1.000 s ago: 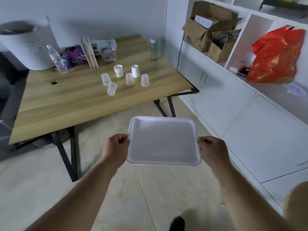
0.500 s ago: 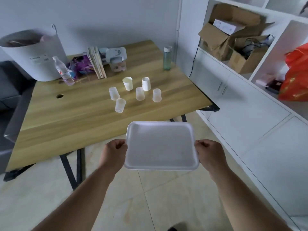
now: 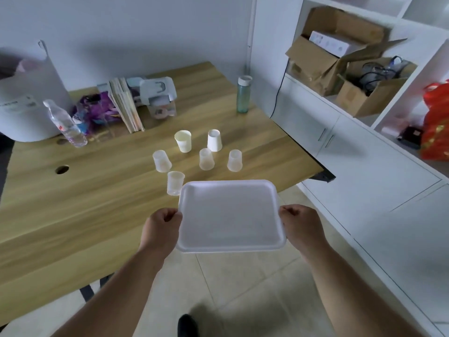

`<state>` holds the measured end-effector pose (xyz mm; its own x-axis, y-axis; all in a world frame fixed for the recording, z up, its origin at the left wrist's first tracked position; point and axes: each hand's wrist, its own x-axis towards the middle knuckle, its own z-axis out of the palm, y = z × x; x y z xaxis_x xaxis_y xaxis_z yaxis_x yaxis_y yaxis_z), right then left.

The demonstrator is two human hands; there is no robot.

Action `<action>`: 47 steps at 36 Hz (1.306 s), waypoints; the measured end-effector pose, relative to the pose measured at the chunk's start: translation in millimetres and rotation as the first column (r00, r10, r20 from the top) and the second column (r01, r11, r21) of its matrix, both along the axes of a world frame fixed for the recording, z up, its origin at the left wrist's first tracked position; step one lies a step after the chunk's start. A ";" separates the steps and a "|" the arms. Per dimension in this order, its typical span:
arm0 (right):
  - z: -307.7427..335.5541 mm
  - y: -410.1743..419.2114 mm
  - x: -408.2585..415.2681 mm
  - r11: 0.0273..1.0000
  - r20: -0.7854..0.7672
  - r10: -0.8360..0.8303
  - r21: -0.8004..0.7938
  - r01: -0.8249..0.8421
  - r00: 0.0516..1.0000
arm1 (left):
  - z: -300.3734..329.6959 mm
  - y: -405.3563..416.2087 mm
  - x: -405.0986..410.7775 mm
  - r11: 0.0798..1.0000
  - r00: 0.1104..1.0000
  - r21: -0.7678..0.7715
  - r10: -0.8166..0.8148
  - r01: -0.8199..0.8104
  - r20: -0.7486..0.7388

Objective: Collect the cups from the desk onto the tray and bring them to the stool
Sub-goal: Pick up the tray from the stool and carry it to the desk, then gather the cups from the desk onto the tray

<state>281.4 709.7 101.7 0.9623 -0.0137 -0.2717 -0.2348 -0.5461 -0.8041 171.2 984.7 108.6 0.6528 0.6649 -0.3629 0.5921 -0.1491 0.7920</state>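
Note:
I hold an empty white foam tray [image 3: 230,215] level in front of me, its far edge just over the front edge of the wooden desk [image 3: 97,198]. My left hand [image 3: 161,228] grips its left rim and my right hand [image 3: 300,226] grips its right rim. Several cups stand on the desk beyond the tray: a clear upright cup [image 3: 175,183] right at the tray's far left corner, clear upturned cups [image 3: 161,161] [image 3: 206,159] [image 3: 234,160], a cream paper cup [image 3: 183,141] standing upright and a white paper cup [image 3: 214,140] upside down. No stool is in view.
At the desk's back stand a water bottle [image 3: 65,124], a purple bag [image 3: 97,113], books [image 3: 126,104], a white device [image 3: 158,90], a green bottle [image 3: 243,94] and a large white bin [image 3: 26,93]. White cabinets [image 3: 364,166] with cardboard boxes [image 3: 335,57] line the right side.
I have walked closer to the desk. The tray, held in both hands throughout, now reaches the desk's front edge near the cups.

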 end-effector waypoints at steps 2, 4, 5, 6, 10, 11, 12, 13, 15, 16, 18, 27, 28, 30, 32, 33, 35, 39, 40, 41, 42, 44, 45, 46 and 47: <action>-2.3 21.4 8.7 1.000 -0.008 -0.016 -0.010 0.015 1.000 | -2.6 24.3 13.6 1.000 1.000 0.000 -0.016 0.016 0.003; -1.7 39.5 15.3 0.999 -0.011 -0.030 -0.022 0.030 0.999 | -4.2 44.1 24.6 1.000 1.000 0.010 -0.026 0.026 0.002; -1.2 52.1 19.0 0.999 -0.016 -0.047 -0.015 0.046 0.999 | -4.4 57.6 31.0 0.999 0.999 0.008 -0.035 0.035 -0.003; 0.3 62.0 21.6 0.998 -0.027 -0.067 -0.002 0.067 0.997 | -4.7 68.1 36.3 0.999 0.999 0.007 -0.045 0.045 -0.005; 7.1 93.4 31.4 0.995 -0.054 -0.087 0.035 0.089 0.995 | -4.0 101.0 54.6 0.997 0.997 0.034 -0.076 0.076 -0.014; 7.8 100.4 35.3 0.995 -0.053 -0.090 0.038 0.092 0.995 | -4.2 108.2 59.2 0.996 0.997 0.032 -0.077 0.077 -0.012; 6.8 108.2 40.2 0.995 -0.056 -0.095 0.038 0.098 0.994 | -5.9 116.4 64.2 0.997 0.997 0.029 -0.077 0.077 -0.014; 6.3 115.1 44.4 0.994 -0.056 -0.100 0.036 0.102 0.993 | -6.3 122.2 68.4 0.997 0.997 0.024 -0.077 0.077 -0.018; 4.2 126.6 53.2 0.994 -0.055 -0.104 0.035 0.106 0.993 | -8.3 132.5 76.8 0.997 0.997 0.013 -0.071 0.071 -0.021; 2.3 132.2 58.7 0.994 -0.052 -0.101 0.033 0.103 0.993 | -10.2 137.7 81.2 0.998 0.997 0.007 -0.070 0.070 -0.018; -0.5 140.6 68.4 0.995 -0.046 -0.099 0.029 0.100 0.994 | -12.9 145.9 89.1 0.998 0.998 -0.001 -0.066 0.066 -0.016; -23.1 175.2 123.1 0.995 -0.111 -0.074 0.057 0.080 0.991 | -25.3 173.9 131.2 1.000 0.999 -0.004 -0.030 0.030 -0.039; -25.9 178.7 131.9 0.995 -0.118 -0.072 0.066 0.080 0.990 | -27.3 177.1 138.1 1.000 0.998 0.004 -0.028 0.028 -0.053; -29.6 184.0 146.9 0.995 -0.127 -0.054 0.073 0.064 0.990 | -29.7 181.9 149.0 1.000 0.997 0.017 -0.018 0.020 -0.075; -33.0 189.3 162.8 0.996 -0.131 -0.038 0.072 0.048 0.991 | -31.7 186.4 160.8 1.000 0.997 0.018 -0.005 0.007 -0.075; -33.9 191.8 170.0 0.996 -0.133 -0.034 0.072 0.044 0.990 | -32.0 187.8 166.1 1.000 0.997 0.021 -0.003 0.004 -0.075; -36.9 195.5 182.1 0.997 -0.133 -0.026 0.072 0.036 0.991 | -33.5 190.4 173.8 1.000 0.998 0.027 -0.003 0.005 -0.070; -45.5 202.5 204.5 0.998 -0.118 0.020 0.058 -0.013 0.993 | -41.2 196.0 188.8 0.999 0.998 0.050 0.014 -0.011 -0.059; -47.2 203.8 207.5 0.998 -0.117 0.031 0.059 -0.024 0.993 | -42.9 197.7 191.8 0.999 0.998 0.050 0.022 -0.019 -0.053; -48.9 205.3 210.2 0.998 -0.119 0.037 0.061 -0.030 0.992 | -44.0 198.6 194.3 0.998 0.998 0.049 0.029 -0.027 -0.047; -50.1 206.4 211.8 0.997 -0.118 0.042 0.067 -0.034 0.992 | -44.3 199.1 195.9 0.998 0.999 0.047 0.037 -0.035 -0.037; -51.5 210.1 217.0 0.997 -0.122 0.054 0.059 -0.047 0.991 | -46.8 201.1 200.7 0.998 0.998 0.041 0.050 -0.049 -0.024; -51.3 211.7 217.5 0.997 -0.136 0.063 0.057 -0.056 0.989 | -47.7 202.4 200.9 0.998 0.998 0.039 0.057 -0.056 -0.017; -52.5 213.2 220.4 0.996 -0.153 0.075 0.066 -0.066 0.985 | -50.8 205.0 203.9 0.997 0.998 0.036 0.062 -0.062 -0.009; -53.3 214.6 222.0 0.994 -0.173 0.086 0.079 -0.074 0.981 | -52.8 207.4 205.4 0.997 0.998 0.037 0.068 -0.067 -0.005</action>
<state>503.4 924.3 48.4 0.8967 0.0872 -0.4339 -0.3337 -0.5107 -0.7924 376.7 1192.1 55.7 0.6039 0.7202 -0.3414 0.6066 -0.1374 0.7830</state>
